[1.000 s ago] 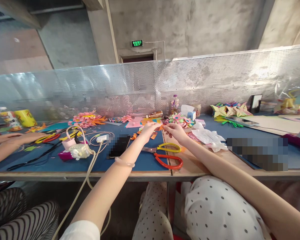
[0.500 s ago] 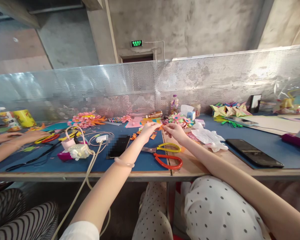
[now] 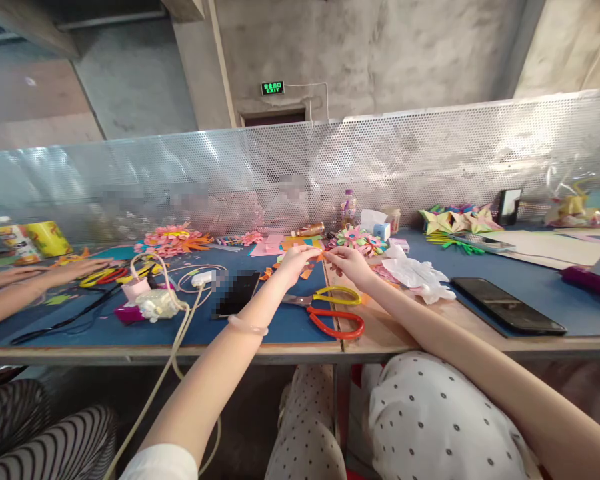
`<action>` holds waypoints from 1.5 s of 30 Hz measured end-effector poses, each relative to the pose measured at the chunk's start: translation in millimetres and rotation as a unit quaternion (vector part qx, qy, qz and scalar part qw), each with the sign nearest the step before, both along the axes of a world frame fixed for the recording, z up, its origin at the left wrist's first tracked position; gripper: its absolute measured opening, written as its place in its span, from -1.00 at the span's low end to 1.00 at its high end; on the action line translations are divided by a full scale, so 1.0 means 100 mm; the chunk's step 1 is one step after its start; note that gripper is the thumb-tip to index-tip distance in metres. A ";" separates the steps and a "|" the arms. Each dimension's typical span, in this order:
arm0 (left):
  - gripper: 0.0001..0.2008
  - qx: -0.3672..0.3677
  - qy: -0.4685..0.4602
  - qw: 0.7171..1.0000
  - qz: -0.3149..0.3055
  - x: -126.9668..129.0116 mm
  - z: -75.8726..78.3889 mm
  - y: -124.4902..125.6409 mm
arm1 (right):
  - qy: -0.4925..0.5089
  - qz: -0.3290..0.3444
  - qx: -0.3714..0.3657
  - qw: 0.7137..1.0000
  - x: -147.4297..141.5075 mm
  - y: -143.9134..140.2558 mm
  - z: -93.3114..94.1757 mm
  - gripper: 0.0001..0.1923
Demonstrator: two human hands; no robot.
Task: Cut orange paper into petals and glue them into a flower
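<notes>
Nearest the table edge (image 3: pixel 190 351), red-handled and yellow-handled scissors (image 3: pixel 336 313) lie unused, just short of both hands, with a phone (image 3: pixel 236 292) and a white cable (image 3: pixel 180 320) to their left and a second phone (image 3: pixel 507 307) to the right. Above the scissors, the left hand (image 3: pixel 294 261) and right hand (image 3: pixel 349 261) meet over the blue mat, fingertips of each pressed together in a pinch on a small orange paper piece (image 3: pixel 321 255) held between them, just off the surface. It looks like a fold or a join is under way on this one piece, not finished. Orange scraps (image 3: pixel 307 272) beneath suggest cutting is done. Beyond the hands, a finished paper flower (image 3: pixel 360 239) sits near crumpled tissue (image 3: pixel 416 273); further left lies a pink flower (image 3: pixel 176 239), and another person's hand (image 3: pixel 77 268) rests flat.
</notes>
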State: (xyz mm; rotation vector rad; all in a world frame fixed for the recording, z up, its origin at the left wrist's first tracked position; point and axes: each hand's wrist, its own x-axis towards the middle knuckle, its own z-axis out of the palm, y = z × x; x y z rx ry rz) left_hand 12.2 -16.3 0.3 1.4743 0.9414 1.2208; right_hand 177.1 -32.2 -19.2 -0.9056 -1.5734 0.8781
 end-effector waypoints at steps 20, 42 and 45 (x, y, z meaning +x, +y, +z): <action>-0.80 -0.002 0.011 1.000 0.006 0.00 0.03 -0.03 | 0.002 0.009 0.001 1.000 0.00 0.02 -0.01 -0.64; -0.80 0.004 0.026 1.000 0.008 -0.01 0.02 -0.03 | -0.008 0.003 0.004 1.000 -0.01 0.02 -0.01 -0.64; -0.79 0.000 0.025 1.000 0.010 -0.01 0.02 -0.03 | -0.009 0.001 0.005 1.000 0.00 0.02 0.00 -0.64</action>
